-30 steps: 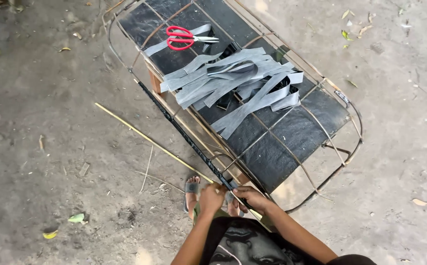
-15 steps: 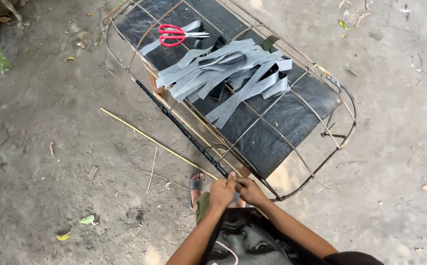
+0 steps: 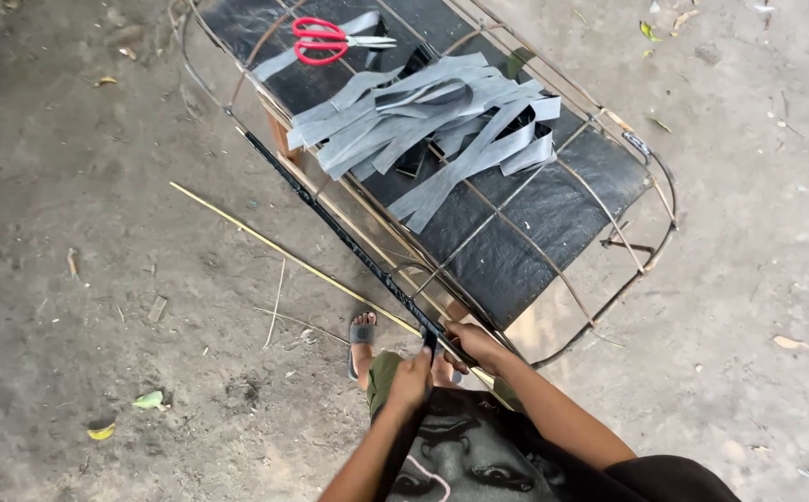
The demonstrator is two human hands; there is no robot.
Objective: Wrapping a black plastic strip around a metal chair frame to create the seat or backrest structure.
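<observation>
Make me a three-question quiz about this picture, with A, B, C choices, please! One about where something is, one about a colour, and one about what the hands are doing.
1. Where do the scissors lie?
A. On the black pad at the far end of the frame
B. On the dirt ground
C. In the person's hand

2. What colour are the scissor handles?
A. Blue
B. Red
C. Green

3. What are the two hands doing?
A. Resting apart on the ground
B. Holding the scissors
C. Gripping the near corner of the frame together

Answers:
1 A: the red-handled metal scissors sit on the black padded panel inside the curved wire frame, beside the pile of grey cut strips.
2 B: the handles are plainly red.
3 C: the left hand and right hand both close on the frame's black-wrapped rod at its near end.
</observation>
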